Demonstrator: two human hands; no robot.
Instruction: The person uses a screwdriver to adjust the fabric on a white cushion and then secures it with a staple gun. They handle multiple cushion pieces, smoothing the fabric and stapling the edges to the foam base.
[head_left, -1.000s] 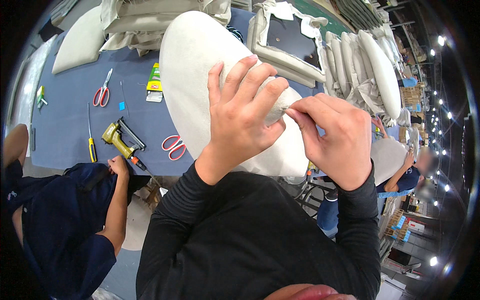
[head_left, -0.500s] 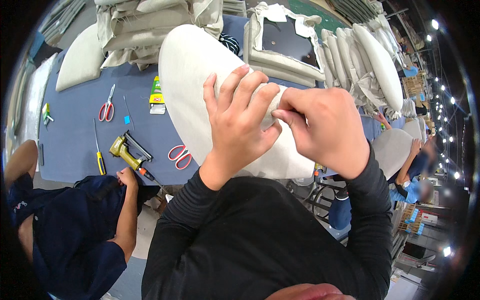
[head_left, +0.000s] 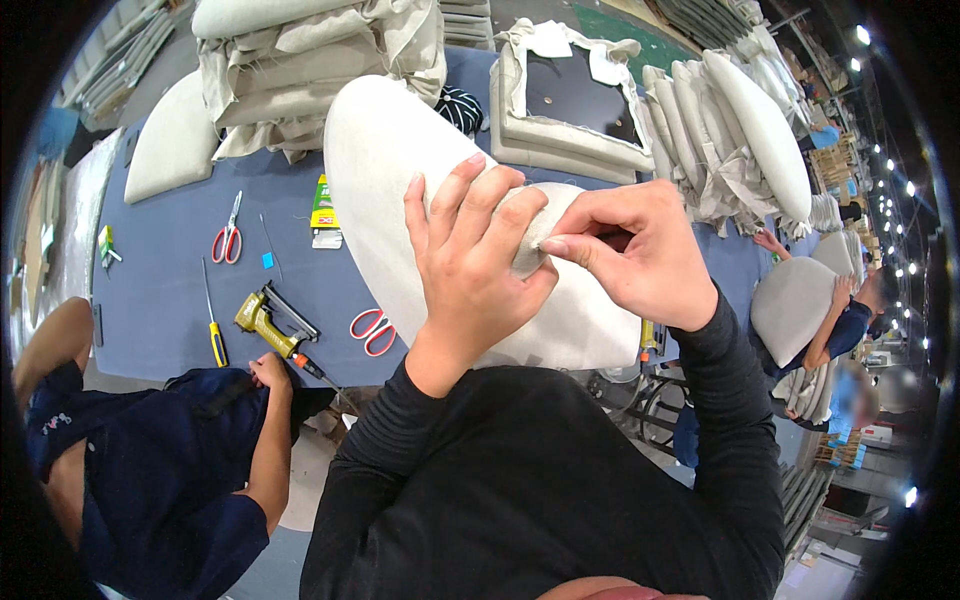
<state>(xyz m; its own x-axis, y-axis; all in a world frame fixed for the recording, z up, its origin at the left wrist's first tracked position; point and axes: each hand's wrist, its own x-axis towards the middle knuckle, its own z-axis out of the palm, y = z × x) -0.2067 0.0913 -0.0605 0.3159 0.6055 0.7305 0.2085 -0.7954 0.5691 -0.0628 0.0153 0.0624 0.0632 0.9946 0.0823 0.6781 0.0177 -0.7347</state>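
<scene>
The cushion (head_left: 375,160) looks light and soft, best gripped by its edge; left hand (head_left: 475,265) spread on it, right hand (head_left: 645,250) pinched narrow over it.

Black top (head_left: 550,480), long black sleeves (head_left: 385,440), creased

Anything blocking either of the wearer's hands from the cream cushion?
Nothing visible. The left hand lies spread directly on the cream cushion; the right hand pinches at its surface. What the pinch holds, if anything, is too small to tell.
</scene>
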